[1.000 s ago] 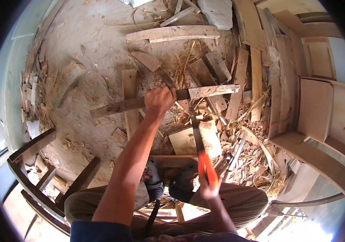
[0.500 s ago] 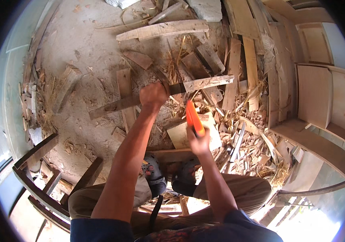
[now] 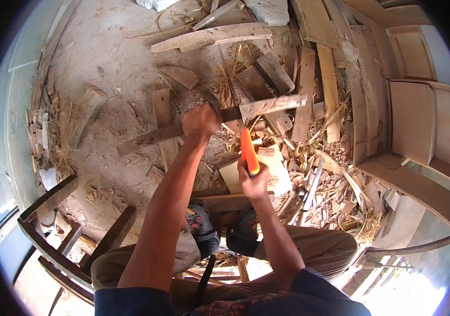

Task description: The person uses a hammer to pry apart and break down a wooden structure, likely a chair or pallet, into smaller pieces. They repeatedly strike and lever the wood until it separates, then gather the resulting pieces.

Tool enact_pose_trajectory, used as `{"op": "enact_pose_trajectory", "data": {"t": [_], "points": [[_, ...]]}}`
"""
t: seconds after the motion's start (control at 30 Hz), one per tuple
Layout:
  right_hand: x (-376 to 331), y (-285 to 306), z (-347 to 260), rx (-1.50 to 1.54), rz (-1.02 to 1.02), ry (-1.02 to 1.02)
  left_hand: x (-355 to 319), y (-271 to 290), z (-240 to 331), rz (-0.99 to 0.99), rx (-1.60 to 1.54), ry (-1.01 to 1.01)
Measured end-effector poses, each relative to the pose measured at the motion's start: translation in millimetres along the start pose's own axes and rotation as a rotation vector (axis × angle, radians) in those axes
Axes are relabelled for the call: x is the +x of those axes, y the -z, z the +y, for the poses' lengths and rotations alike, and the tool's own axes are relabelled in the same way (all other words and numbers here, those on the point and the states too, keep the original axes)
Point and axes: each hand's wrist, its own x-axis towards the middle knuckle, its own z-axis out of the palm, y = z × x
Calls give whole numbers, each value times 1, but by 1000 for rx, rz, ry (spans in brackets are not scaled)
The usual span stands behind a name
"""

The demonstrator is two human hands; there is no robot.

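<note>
My left hand [image 3: 201, 120] is closed around the middle of a long wooden plank [image 3: 148, 139], which lies slanted across the wood in front of me. The plank's right part [image 3: 272, 106] is pale and bright; its left part is dark. In my right hand [image 3: 254, 181] is an orange-handled tool [image 3: 248, 152], its far end pointing toward the underside of the plank. The tool's working end is too blurred to tell its kind. A pale wood block [image 3: 272, 174] lies just beyond my shoes, under the right hand.
Several loose boards and offcuts [image 3: 212, 37] lie on the dusty floor. Wood chips and straw [image 3: 330, 195] heap up at the right. A dark wooden frame [image 3: 51, 247] stands at lower left, and curved wood panels [image 3: 409, 187] stand at the right. My shoes [image 3: 202, 221] are close below.
My right hand and the orange-handled tool have shifted slightly left. The left hand holds the plank in nearly the same place; its right end is a little more blurred.
</note>
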Motion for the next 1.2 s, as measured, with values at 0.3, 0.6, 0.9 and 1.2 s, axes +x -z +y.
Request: {"op": "enact_pose_trajectory", "data": {"t": [0.3,0.6,0.9,1.2], "points": [[-155,61,27,25,-78,-311,13,10,8,-52,3,128],[-87,87,-49,-134,-113,-68,21,0,-1,121,-4,218],[-220,168,-45,-330,85,77,-18,-16,6,218,30,31],[-195,149,-27,-191,61,147,-54,-30,-21,72,165,-237]]}}
